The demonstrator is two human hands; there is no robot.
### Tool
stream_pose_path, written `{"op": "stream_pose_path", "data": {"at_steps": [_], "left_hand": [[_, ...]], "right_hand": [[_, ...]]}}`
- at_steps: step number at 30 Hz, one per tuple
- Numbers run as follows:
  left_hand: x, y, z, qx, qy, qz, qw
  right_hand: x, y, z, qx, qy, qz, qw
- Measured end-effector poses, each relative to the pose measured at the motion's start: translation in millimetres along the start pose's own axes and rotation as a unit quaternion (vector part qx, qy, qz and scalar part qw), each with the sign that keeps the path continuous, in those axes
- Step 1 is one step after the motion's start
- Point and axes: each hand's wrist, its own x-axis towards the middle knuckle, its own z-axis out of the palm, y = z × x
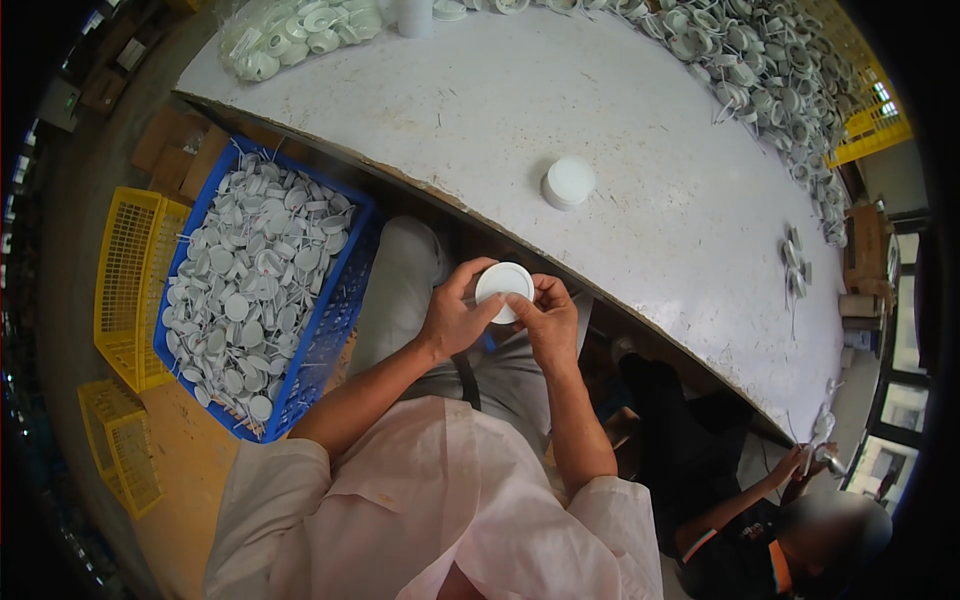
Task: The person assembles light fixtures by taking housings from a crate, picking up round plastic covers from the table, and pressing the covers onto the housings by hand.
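Observation:
A round white disc-shaped part (503,283) is held between my two hands, over my lap and just off the table's near edge. My left hand (462,311) grips its left side, with the thumb along the lower rim. On the other side, my right hand (550,318) pinches it, the thumb pressed on its face. The disc's underside and the fingers behind it are hidden. Beyond my hands, on the table, stands a short white cylinder (570,183) with a flat round top.
A blue crate (330,283) full of white round parts with wires stands at left, beside yellow crates (125,285). The white table (680,270) carries a heap of similar parts (760,75) and a clear bag of white pieces (300,35). A co-worker (740,540) sits at right.

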Motion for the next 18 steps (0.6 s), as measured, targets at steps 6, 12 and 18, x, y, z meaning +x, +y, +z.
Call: {"op": "stream_pose_path", "data": {"at_steps": [6,12,18], "left_hand": [[0,-2,-1,-0.001,-0.003,0.000,1.000],[2,-1,-1,-0.013,-0.013,-0.001,1.000],[5,-13,-3,0.003,-0.020,0.014,1.000]], "right_hand": [[1,4,0,0.014,0.003,0.005,1.000],[-1,9,2,-0.006,0.003,-0.017,1.000],[-2,6,10,-0.009,0.030,-0.013,0.999]]}}
